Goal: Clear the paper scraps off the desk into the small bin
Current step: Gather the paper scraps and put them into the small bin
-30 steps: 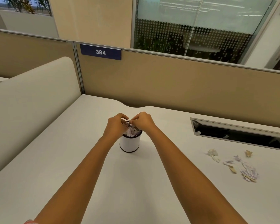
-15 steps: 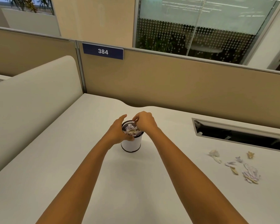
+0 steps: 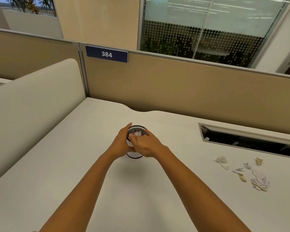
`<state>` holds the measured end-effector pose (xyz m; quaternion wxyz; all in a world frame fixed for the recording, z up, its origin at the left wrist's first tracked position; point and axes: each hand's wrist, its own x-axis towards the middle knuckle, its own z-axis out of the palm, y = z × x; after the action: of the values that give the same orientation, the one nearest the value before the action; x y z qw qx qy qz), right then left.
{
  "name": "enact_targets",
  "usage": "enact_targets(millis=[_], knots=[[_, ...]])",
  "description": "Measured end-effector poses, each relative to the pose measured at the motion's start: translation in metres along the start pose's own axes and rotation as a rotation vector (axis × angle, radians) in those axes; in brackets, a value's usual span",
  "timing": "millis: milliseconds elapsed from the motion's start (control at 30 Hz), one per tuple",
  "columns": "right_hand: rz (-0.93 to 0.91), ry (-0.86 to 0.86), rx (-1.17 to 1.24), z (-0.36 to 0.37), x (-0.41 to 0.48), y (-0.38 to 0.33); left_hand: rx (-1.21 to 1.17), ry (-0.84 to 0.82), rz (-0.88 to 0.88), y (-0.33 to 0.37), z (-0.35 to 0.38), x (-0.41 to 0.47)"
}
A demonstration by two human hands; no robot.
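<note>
Two bare hands meet at a small bin [image 3: 135, 154], which stands upright near the middle of a pale desk [image 3: 70, 173]. The left hand [image 3: 122, 144] grips the bin's left wall, its fingers curled round the side and its thumb raised beside the far part of the black mesh rim. The right hand [image 3: 146, 145] lies across the near right edge of the bin's mouth, with its fingers [image 3: 135, 138] bent down onto the crumpled paper [image 3: 138, 133] showing just below the rim. From this angle it cannot be told whether they pinch that paper or only press on it. Both forearms reach in from the near edge of the desk.

Well apart to the right, a loose cluster of paper scraps [image 3: 259, 179] lies on the desktop: white crumples, a tan ball, and torn striped and lilac pieces. Just beyond them, a metal-framed cable slot [image 3: 241, 139] is let into the desk with its flap raised.

A tan partition [image 3: 174, 91] runs along the far edge and carries a blue plate [image 3: 106, 54] marked 384. A curved cream divider [image 3: 32, 101] closes off the left side. Above the partition is a dotted glass wall [image 3: 199, 36], and at far left a planter [image 3: 32, 22].
</note>
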<state>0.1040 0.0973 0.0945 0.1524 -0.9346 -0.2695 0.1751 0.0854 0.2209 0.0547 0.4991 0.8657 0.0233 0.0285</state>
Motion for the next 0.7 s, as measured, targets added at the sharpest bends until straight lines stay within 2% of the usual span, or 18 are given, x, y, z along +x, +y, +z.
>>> enact_targets(millis=[100, 433, 600, 700], knots=[[0.059, 0.001, 0.08, -0.001, 0.005, 0.0, -0.034, 0.036, 0.029, -0.007, 0.003, 0.0], [0.117, -0.025, -0.048, -0.004, 0.015, -0.011, -0.069, 0.044, 0.05, -0.019, 0.003, 0.006], [0.064, -0.059, -0.086, -0.006, 0.01, -0.009, -0.059, 0.039, 0.037, -0.019, 0.003, 0.006], [-0.009, -0.015, -0.204, -0.006, 0.008, -0.006, -0.045, 0.037, 0.036, -0.019, 0.003, 0.007]])
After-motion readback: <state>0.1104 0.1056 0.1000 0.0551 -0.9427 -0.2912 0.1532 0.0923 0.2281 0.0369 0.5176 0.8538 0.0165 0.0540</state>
